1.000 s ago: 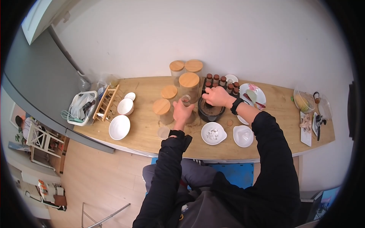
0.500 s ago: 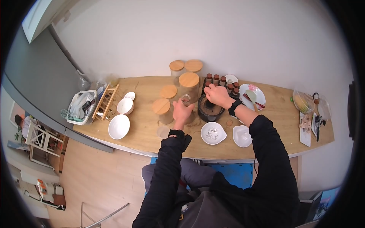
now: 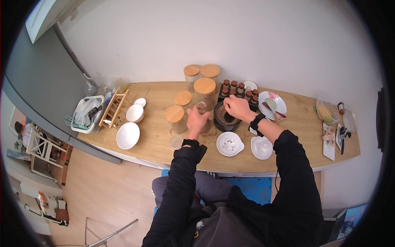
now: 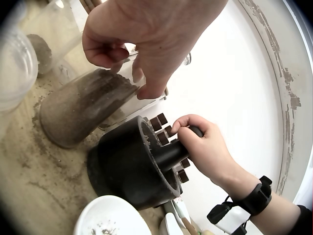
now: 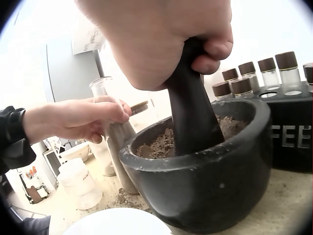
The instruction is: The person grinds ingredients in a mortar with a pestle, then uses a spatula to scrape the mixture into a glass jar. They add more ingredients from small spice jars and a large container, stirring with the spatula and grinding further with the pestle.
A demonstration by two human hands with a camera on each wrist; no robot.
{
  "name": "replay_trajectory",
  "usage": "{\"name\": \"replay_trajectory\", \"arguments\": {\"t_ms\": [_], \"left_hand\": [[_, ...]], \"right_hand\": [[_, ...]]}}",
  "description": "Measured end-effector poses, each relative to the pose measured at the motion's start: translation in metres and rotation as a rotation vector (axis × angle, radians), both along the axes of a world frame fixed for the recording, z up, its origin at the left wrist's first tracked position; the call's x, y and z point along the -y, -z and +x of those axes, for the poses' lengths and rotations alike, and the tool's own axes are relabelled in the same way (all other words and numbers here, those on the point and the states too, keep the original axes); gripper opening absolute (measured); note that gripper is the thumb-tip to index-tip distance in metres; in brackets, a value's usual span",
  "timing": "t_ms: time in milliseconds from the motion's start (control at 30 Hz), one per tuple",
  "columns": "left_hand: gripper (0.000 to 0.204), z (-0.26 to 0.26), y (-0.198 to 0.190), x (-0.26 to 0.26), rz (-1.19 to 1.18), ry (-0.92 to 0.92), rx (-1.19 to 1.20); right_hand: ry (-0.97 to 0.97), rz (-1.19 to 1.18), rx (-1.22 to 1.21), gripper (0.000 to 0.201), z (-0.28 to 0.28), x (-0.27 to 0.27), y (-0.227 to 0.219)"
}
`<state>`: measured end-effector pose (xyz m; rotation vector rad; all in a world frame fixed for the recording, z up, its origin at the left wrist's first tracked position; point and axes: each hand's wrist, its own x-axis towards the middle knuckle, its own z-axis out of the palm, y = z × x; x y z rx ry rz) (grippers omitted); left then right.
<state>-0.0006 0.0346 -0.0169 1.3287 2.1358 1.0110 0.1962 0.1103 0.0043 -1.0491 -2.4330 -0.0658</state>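
My left hand (image 3: 198,120) grasps the glass (image 5: 121,152) at its neck, below the rim. The glass stands on the counter (image 3: 302,142) just left of the mortar (image 5: 210,183) and contains brown powder; whether glass and mortar touch, I cannot tell. My right hand (image 3: 238,108) grips the pestle (image 5: 193,112) near its top; the lower end is down in the powder (image 5: 160,144) inside the mortar.

Hazards, as I judge them:

1. Spillage. The mortar has no cover. A fast or wide stroke could throw powder over the rim. Loose grit (image 5: 124,198) lies on the counter by the base of the glass.

2. Mortar shift. Neither hand steadies the mortar. A hard sideways push on the pestle could slide it against the glass, or against the rack (image 5: 293,122) behind, jostling the bottles (image 5: 270,78).

3. Glass tipping. The glass is tall. A slack left grip or a jolt from the mortar could topple it, cracking it or emptying its contents.

4. Contamination. The white bowl (image 3: 223,137), with pale pieces inside, sits just in front of the mortar. Stray powder could land in it.
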Motion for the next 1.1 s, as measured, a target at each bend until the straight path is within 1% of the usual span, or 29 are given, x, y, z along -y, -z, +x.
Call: {"name": "replay_trajectory", "arguments": {"t_ms": [100, 200, 300, 400, 500, 600, 700, 800, 900, 1000, 1100], "left_hand": [[0.049, 0.0, 0.001, 0.0, 0.002, -0.006, 0.002], [0.05, -0.001, 0.001, -0.002, -0.007, -0.001, 0.003], [0.052, -0.001, 0.003, -0.001, 0.015, 0.007, 0.0], [0.053, -0.001, 0.003, -0.002, -0.005, 0.01, 0.0], [0.055, -0.001, 0.002, -0.002, -0.02, 0.01, 0.007], [0.056, -0.001, 0.003, -0.002, -0.004, 0.003, -0.002], [0.056, -0.001, 0.002, -0.002, -0.004, 0.013, -0.001], [0.056, -0.001, 0.001, -0.001, -0.02, 0.006, 0.003], [0.054, 0.0, -0.001, 0.0, -0.005, 0.003, 0.007], [0.052, -0.001, 0.0, 0.0, 0.007, 0.009, 0.012], [0.05, 0.0, 0.0, 0.0, 0.003, 0.002, 0.006]], "right_hand": [[0.086, -0.068, -0.088, 0.004, 0.013, -0.002, 0.002], [0.114, 0.002, -0.121, 0.003, 0.015, 0.002, -0.009], [0.08, 0.106, -0.136, 0.002, 0.011, 0.005, -0.024], [0.041, 0.142, -0.165, 0.002, 0.006, -0.004, -0.016], [0.115, 0.1, -0.153, 0.003, 0.0, -0.01, -0.007], [0.124, 0.036, -0.195, 0.004, -0.007, -0.011, -0.005], [0.086, -0.114, -0.197, 0.004, -0.007, -0.01, 0.0], [0.045, -0.149, -0.148, 0.005, 0.001, -0.008, 0.002], [-0.013, -0.152, 0.037, 0.007, 0.014, -0.013, -0.002], [0.023, -0.073, 0.165, 0.009, 0.016, -0.022, -0.01], [-0.011, 0.07, 0.008, 0.007, 0.005, -0.024, -0.011]]}}
